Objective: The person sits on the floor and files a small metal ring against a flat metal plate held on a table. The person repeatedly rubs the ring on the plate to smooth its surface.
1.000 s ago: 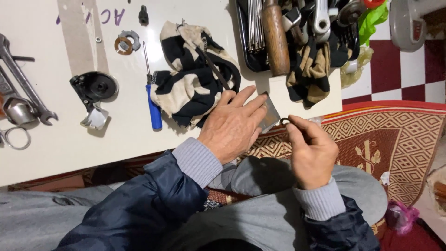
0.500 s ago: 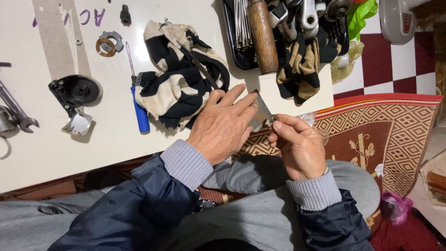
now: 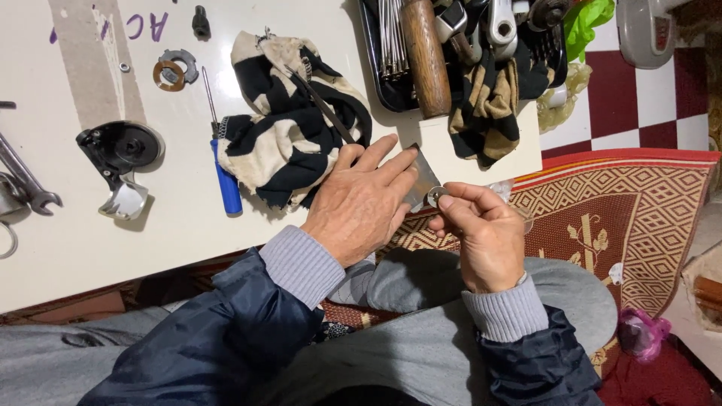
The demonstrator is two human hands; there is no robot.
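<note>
My left hand (image 3: 361, 201) lies flat at the front edge of the white table (image 3: 90, 248), its fingers pressing down a small grey sheet of abrasive paper (image 3: 423, 180). My right hand (image 3: 481, 233) pinches a small round metal washer-like part (image 3: 435, 197) between thumb and fingers and holds it against that sheet. Just beyond the left hand lies a black and cream striped cloth (image 3: 289, 143) with thin dark tweezers (image 3: 323, 105) resting on it.
A blue-handled screwdriver (image 3: 223, 177), a black round part with a metal bracket (image 3: 120, 150), a ring (image 3: 173, 69) and wrenches (image 3: 22, 180) lie on the table's left. A black tray (image 3: 383, 83) holds a wooden-handled tool (image 3: 423, 56). A patterned red rug (image 3: 617, 218) lies at right.
My right hand has brought the small round part up to the grey sheet under my left fingers. The view has shifted slightly; the left hand stays pressed on the sheet.
</note>
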